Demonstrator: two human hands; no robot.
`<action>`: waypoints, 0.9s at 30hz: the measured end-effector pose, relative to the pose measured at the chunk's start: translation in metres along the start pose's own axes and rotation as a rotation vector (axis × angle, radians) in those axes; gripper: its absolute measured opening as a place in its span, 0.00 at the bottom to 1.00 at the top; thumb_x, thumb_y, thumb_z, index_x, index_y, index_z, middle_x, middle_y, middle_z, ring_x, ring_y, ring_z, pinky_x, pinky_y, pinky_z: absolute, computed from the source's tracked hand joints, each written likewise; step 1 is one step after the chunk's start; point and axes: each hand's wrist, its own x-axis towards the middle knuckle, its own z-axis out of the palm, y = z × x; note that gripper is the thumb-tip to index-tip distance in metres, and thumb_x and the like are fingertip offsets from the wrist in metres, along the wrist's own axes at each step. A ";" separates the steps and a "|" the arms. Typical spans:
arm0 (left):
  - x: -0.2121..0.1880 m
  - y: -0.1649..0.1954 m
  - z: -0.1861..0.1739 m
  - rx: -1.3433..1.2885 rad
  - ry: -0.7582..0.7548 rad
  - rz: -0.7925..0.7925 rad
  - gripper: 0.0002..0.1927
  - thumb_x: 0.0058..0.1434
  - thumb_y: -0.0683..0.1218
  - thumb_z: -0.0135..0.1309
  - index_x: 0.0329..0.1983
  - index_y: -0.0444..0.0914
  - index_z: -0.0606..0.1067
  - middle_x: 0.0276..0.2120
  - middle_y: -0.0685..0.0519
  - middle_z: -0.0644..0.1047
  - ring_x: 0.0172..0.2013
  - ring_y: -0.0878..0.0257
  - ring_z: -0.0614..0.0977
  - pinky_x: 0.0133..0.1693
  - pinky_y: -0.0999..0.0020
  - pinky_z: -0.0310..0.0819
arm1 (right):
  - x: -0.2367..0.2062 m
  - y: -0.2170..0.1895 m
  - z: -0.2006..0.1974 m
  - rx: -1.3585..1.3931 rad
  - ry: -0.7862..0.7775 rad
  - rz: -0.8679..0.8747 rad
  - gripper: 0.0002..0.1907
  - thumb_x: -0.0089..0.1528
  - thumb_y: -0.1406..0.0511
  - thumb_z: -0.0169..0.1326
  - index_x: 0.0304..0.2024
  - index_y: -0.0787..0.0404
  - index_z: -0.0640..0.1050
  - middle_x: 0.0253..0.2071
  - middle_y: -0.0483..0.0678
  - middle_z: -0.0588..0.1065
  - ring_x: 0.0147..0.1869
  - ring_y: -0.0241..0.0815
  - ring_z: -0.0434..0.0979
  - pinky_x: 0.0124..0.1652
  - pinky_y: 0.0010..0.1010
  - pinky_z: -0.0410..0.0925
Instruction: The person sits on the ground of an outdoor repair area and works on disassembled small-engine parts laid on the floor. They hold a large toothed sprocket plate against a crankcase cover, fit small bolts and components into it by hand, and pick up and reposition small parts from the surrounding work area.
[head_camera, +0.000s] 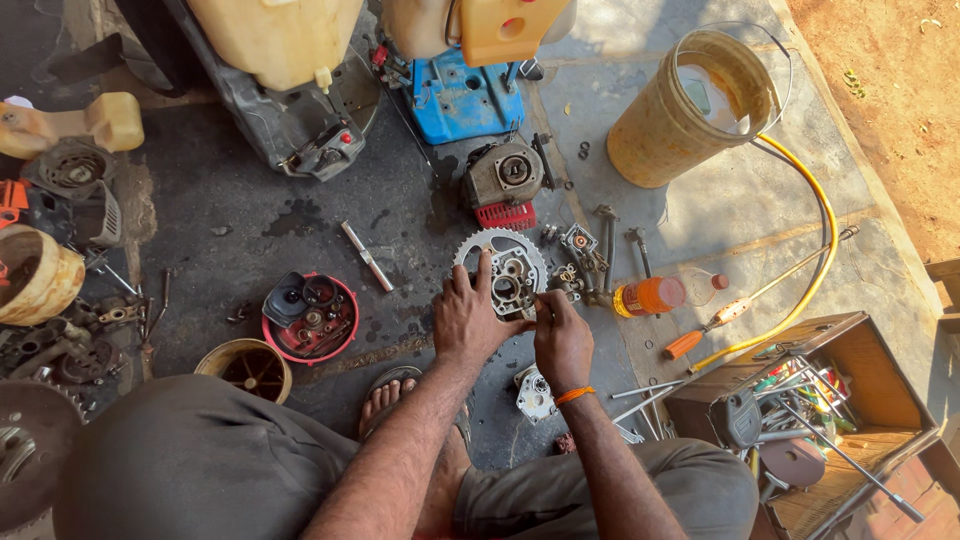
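We look down at a person crouched on a stained concrete floor (250, 200) crowded with machine parts. Our left hand (466, 318) grips the near edge of a grey metal engine housing (507, 283) ringed by a toothed wheel, thumb and fingers closed on its rim. Our right hand (562, 340), with an orange band at the wrist, pinches at the housing's right side; we cannot tell what small piece, if any, is between the fingertips. The housing rests on the floor just ahead of a sandalled foot (388, 395).

Left of the hands, a red round tray (345, 322) holds small parts, with a bare strip of floor between. Right of the hands, close by, lie bolts, an orange bottle (650, 296) on its side and an orange-handled screwdriver (710, 325). A yellow hose (822, 260) curves past a yellow bucket (670, 120) at the upper right. A wooden toolbox (880, 390) fills the lower right corner. Beyond the housing sits a small engine (503, 180) and a blue frame (465, 100). The widest open floor lies at the upper left centre
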 end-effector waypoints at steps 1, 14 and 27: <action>-0.001 0.001 0.001 -0.005 -0.026 -0.012 0.76 0.35 0.87 0.58 0.77 0.42 0.45 0.55 0.40 0.65 0.52 0.50 0.76 0.48 0.56 0.80 | -0.001 -0.001 0.001 0.015 0.010 0.013 0.07 0.68 0.61 0.53 0.42 0.58 0.76 0.33 0.54 0.79 0.39 0.58 0.81 0.37 0.46 0.70; -0.006 0.005 0.006 0.082 -0.020 -0.041 0.74 0.39 0.88 0.53 0.76 0.39 0.44 0.55 0.38 0.66 0.51 0.50 0.76 0.47 0.57 0.78 | -0.003 -0.003 0.002 -0.053 0.005 0.008 0.07 0.68 0.61 0.52 0.42 0.57 0.75 0.34 0.53 0.79 0.39 0.57 0.81 0.36 0.46 0.70; -0.001 -0.005 -0.002 0.042 -0.086 0.023 0.73 0.47 0.85 0.54 0.78 0.36 0.39 0.50 0.39 0.71 0.43 0.53 0.83 0.43 0.57 0.81 | 0.019 0.013 0.000 -0.094 -0.048 -0.140 0.07 0.69 0.63 0.50 0.46 0.56 0.76 0.42 0.51 0.80 0.43 0.56 0.81 0.38 0.45 0.71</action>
